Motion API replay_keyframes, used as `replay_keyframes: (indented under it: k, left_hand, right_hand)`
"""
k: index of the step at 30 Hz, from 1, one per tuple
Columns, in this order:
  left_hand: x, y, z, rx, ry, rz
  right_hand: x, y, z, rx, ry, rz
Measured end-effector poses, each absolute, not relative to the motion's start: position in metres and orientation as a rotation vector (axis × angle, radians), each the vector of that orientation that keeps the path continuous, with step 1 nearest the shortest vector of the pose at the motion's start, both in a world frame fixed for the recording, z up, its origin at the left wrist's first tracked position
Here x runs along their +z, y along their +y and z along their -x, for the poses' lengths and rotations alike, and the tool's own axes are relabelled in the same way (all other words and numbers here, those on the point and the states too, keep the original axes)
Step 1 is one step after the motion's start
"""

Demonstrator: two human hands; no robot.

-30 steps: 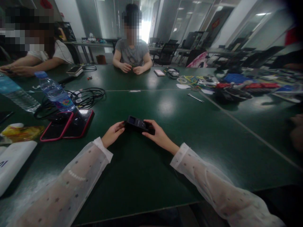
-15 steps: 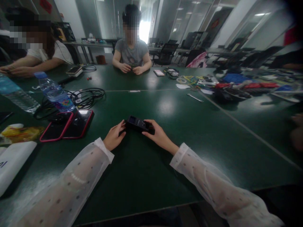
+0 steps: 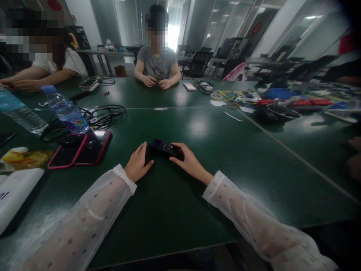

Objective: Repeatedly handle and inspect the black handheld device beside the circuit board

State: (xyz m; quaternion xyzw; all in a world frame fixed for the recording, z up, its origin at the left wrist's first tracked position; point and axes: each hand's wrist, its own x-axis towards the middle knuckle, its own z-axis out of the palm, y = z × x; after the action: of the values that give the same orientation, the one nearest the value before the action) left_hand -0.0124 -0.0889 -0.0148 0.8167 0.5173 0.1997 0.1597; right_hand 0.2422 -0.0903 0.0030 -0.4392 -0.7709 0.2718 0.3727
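Observation:
A small black handheld device (image 3: pixel 163 148) with a little screen and several buttons lies in front of me, just above or on the green table (image 3: pixel 169 210). My right hand (image 3: pixel 184 158) grips its right end between thumb and fingers. Just left of the device is my left hand (image 3: pixel 138 163), its fingers stretched out and the thumb apart, with nothing in it. A narrow dark gap shows between that hand and the device's left end.
To the left lie two red-edged phones (image 3: pixel 94 148), a tilted water bottle (image 3: pixel 66 113), black cables (image 3: pixel 113 113) and a white box (image 3: pixel 19 195). A wrench (image 3: pixel 232 117) rests ahead on the right, near piled cables and tools (image 3: pixel 293 103). A person (image 3: pixel 157 64) sits opposite.
My left hand has come off the device's left end, and its fingers have straightened. The right hand and the device have hardly moved.

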Motion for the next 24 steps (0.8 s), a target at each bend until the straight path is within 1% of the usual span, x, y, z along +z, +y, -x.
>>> replay_keyframes:
  k: [10, 17, 24]
  left_hand:
    - [-0.012, -0.092, 0.01, 0.547, 1.46, -2.396]
    - [-0.017, -0.092, 0.011, 0.605, 1.442, -2.441]
    - [-0.012, -0.094, 0.011, 0.561, 1.465, -2.404]
  right_hand:
    - [0.004, -0.091, -0.241, 0.666, -1.986, 1.136]
    - [0.008, -0.094, -0.239, 0.603, -1.867, 1.093]
    - [0.015, -0.075, -0.267, 0.307, -1.581, 1.192]
